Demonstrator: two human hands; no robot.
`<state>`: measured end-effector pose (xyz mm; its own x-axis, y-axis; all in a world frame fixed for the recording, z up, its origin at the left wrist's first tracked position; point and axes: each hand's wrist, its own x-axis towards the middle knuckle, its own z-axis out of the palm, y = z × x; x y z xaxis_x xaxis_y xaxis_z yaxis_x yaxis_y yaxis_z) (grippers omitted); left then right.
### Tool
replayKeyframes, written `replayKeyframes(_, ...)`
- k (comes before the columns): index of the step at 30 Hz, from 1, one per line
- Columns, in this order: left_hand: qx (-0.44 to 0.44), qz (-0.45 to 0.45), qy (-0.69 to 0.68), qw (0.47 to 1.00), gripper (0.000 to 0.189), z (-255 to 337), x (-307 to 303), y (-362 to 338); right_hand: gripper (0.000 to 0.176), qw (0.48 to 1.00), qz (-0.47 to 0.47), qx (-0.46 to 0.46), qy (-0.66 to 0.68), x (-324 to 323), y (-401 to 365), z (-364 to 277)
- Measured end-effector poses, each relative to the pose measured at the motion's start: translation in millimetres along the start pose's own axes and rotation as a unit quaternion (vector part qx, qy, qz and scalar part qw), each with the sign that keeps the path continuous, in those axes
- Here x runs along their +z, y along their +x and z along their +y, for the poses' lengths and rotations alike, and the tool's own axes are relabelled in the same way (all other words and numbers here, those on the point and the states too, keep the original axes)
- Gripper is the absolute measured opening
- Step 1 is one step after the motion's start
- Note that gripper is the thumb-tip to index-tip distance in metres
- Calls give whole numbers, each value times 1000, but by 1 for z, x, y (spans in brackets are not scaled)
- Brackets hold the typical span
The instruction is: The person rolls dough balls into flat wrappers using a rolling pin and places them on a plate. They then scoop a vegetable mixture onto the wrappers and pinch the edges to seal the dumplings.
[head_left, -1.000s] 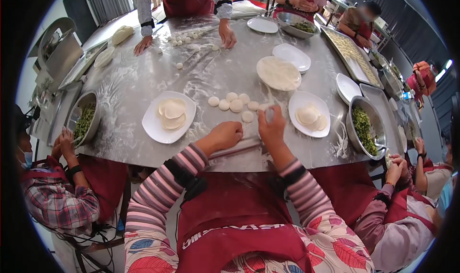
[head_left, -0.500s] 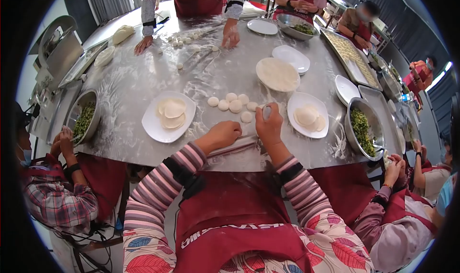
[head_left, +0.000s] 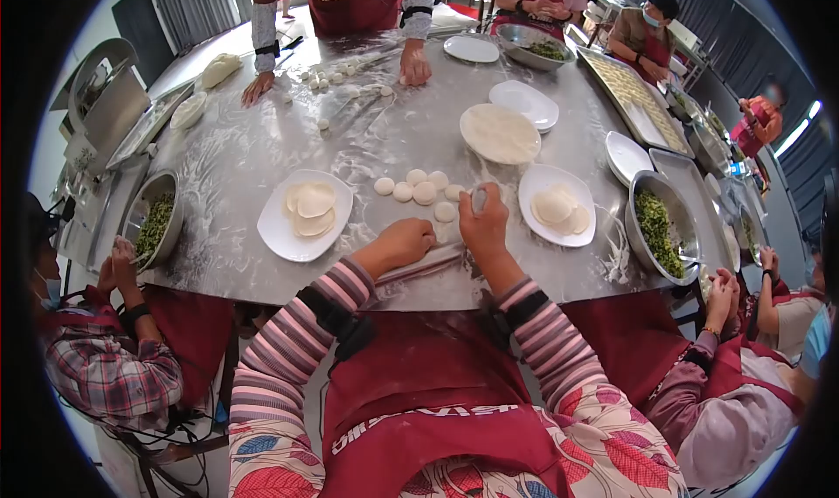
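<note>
My right hand (head_left: 483, 222) is closed around a short greyish cylinder, which looks like a rolling pin (head_left: 478, 200); most of it is hidden by the fingers. Close by on the left, my left hand (head_left: 404, 244) is curled low over the floured table, its fingertips turned away, so what they pinch cannot be made out. Just beyond both hands lie several small flattened dough pieces (head_left: 425, 193), one of them (head_left: 446, 212) nearest my right hand. Thin round wrappers (head_left: 312, 202) are stacked on a white plate (head_left: 278, 240) at left, and more wrappers (head_left: 556, 206) on another plate (head_left: 580, 184) at right.
A large dough-coloured disc (head_left: 500, 134) and a white plate (head_left: 533, 103) lie farther back. Bowls of green filling stand left (head_left: 175, 222) and right (head_left: 642, 244). Co-workers sit on both sides; one across the table has a hand (head_left: 415, 63) near small dough pieces.
The view has shifted slightly. Both my hands keep nearly the same pose and place among the dough pieces. Across the table, the co-worker's hand has curled more on the surface.
</note>
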<state>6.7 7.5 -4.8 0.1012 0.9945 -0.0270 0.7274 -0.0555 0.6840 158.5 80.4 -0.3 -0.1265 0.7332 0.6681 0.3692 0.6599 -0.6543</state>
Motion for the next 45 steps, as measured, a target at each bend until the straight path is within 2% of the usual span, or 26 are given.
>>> replayKeyframes(3,22,-39,75,996,19,6,-6,-13,23,999,12,-15,-45,-33,-31,-8)
replayKeyframes(4,14,-17,58,998,19,4,-4,-18,23,999,8,-18,-42,-44,-45,-12)
replayKeyframes(6,-20,-39,-3,999,19,5,-10,-25,23,996,-14,62,69,-61,-64,-19)
replayKeyframes(8,-54,-78,-64,993,19,8,-6,-30,23,999,-2,32,13,-46,-49,-12)
replayKeyframes(9,-42,-55,-39,997,20,10,-5,-26,23,999,11,-5,-43,-35,-36,-9)
replayKeyframes(10,-28,-26,-11,999,20,13,-7,-21,23,1000,16,-11,-12,-23,-20,-8)
replayKeyframes(14,2,20,27,999,20,6,0,-2,23,1000,-6,7,-20,-6,-4,-3)
replayKeyframes(16,-16,-54,48,997,19,14,-5,-9,24,998,22,-24,-46,-27,-24,-8)
replayKeyframes(17,-19,-50,44,998,19,14,-6,-14,24,999,-8,32,1,-41,-41,-9)
replayKeyframes(19,-62,-32,-72,995,19,12,-6,-24,23,1000,-1,10,2,-53,-53,-16)
replayKeyframes(20,-104,-60,-132,984,19,10,-4,-25,23,1000,0,14,18,-54,-56,-15)
replayKeyframes(21,-106,-67,-131,983,19,10,-2,-26,23,999,2,22,33,-57,-61,-15)
replayKeyframes(23,-20,-30,-7,999,16,14,0,-24,24,999,-1,25,-36,-36,-32,-15)
replayKeyframes(24,-18,-33,-3,999,16,13,2,-18,24,1000,25,-9,-16,-19,-20,-5)
replayKeyframes(26,-18,57,7,998,18,9,10,-6,24,1000,26,-10,-11,-5,-7,-1)
replayKeyframes(27,-16,60,6,998,18,12,5,-5,23,1000,22,-14,-6,-2,-2,-1)
replayKeyframes(29,-34,-43,11,998,18,17,-4,-3,24,999,16,-26,-24,-19,-19,-6)
replayKeyframes(31,-27,-27,-27,999,18,3,3,-9,23,1000,-1,28,-7,-48,-45,-17)
replayKeyframes(33,-20,-17,-58,998,19,-2,0,-13,23,999,-1,26,19,-56,-56,-18)
replayKeyframes(36,-8,-72,-36,997,19,6,-3,-24,23,999,-1,34,22,-37,-43,-8)
replayKeyframes(38,-11,14,-10,1000,20,10,-2,-17,24,1000,-1,26,4,-16,-18,1)
replayKeyframes(41,-47,-7,-29,998,23,3,1,-7,25,998,22,-31,-53,0,-4,2)
replayKeyframes(42,-28,8,5,1000,26,7,1,-10,25,996,32,-36,-72,-7,-13,3)
replayKeyframes(43,-33,-5,-4,999,26,7,3,-15,24,996,43,-67,-39,-17,-20,0)
replayKeyframes(44,2,-2,39,999,26,5,7,-19,24,999,9,-9,-39,-32,-31,-9)
replayKeyframes(45,-7,16,42,999,26,6,3,-27,23,999,15,-16,-29,-41,-40,-14)
